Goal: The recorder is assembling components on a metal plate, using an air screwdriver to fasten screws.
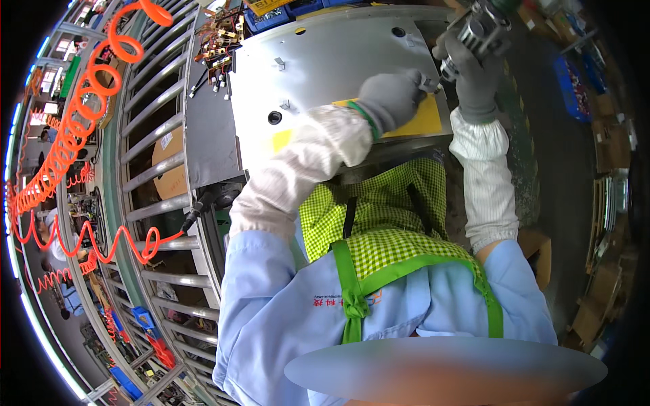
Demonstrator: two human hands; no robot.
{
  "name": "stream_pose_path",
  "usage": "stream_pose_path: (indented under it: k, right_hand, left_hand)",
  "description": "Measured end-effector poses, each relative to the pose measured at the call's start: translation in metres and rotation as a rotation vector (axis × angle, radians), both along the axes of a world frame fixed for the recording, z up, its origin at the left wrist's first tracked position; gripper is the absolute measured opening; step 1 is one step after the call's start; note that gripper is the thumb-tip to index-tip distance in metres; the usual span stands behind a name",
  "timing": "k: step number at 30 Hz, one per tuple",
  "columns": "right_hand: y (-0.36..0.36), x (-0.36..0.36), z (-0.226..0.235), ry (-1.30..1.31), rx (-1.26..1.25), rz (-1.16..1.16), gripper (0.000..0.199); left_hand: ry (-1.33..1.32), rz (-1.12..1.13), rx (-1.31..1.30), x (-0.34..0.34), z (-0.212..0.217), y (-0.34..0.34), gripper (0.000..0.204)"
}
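Observation:
A grey sheet-metal panel (325,61) lies flat in front of me with small brackets and round holes in it. A yellow label strip (423,120) runs along its near edge. My left hand (393,98), in a grey glove, presses on that edge and pinches a small metal part next to the tool's tip. My right hand (474,78), also gloved, grips a grey power screwdriver (482,30) whose tip points down at the panel's right near corner, close to my left fingers.
A roller conveyor (152,145) runs along the left, with orange coiled air hoses (88,88) above it. Small brass-coloured parts and cables (220,47) lie beyond the panel's left corner. Blue bins (284,13) stand at the far side. Cardboard boxes (599,291) sit at the right.

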State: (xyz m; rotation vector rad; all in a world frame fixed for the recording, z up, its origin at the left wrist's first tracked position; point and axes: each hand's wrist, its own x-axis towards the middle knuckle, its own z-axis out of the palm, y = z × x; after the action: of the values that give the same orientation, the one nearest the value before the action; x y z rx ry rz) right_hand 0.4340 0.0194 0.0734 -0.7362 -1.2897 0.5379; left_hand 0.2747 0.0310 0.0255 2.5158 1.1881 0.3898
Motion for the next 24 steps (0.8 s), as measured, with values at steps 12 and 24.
stream_pose_path:
  k: [12,24]
  right_hand:
    - [-0.004,0.002,-0.009,0.056,0.025,0.003,0.014]
    - [-0.004,0.008,-0.012,-0.042,0.023,-0.064,0.018]
  left_hand:
    - [-0.008,-0.03,-0.095,-0.14,0.006,0.014,0.022]
    - [0.236,0.077,-0.152,-0.133,0.004,-0.018,0.03]
